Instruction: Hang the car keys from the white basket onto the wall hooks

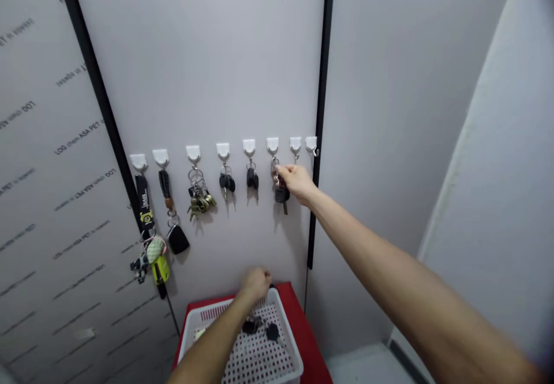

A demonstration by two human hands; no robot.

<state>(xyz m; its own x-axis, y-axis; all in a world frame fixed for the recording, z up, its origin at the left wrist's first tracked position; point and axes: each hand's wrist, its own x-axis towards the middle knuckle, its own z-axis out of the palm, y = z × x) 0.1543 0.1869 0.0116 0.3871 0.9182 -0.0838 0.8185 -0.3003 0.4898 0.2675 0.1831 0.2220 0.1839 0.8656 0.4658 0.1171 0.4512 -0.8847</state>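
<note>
A row of white wall hooks (pixel 223 151) runs across a grey panel. My right hand (pixel 296 181) reaches up to the sixth hook (pixel 272 145) and pinches the key bunch (pixel 280 191) that hangs there. My left hand (pixel 256 283) is down over the far rim of a white perforated basket (pixel 287 341), fingers curled and closed; what they hold is hidden. Dark keys (pixel 259 328) lie in the basket. Other key bunches hang on the hooks to the left, among them a brass-coloured bunch (pixel 199 198) and a long strap with a yellow-green fob (pixel 159 266).
The basket sits on a red stool or stand (pixel 310 342). The two hooks at the right end (pixel 303 145) carry nothing. A black vertical strip (pixel 319 119) divides the wall panels. A printed sheet covers the left wall (pixel 47 159). Pale floor shows at lower right.
</note>
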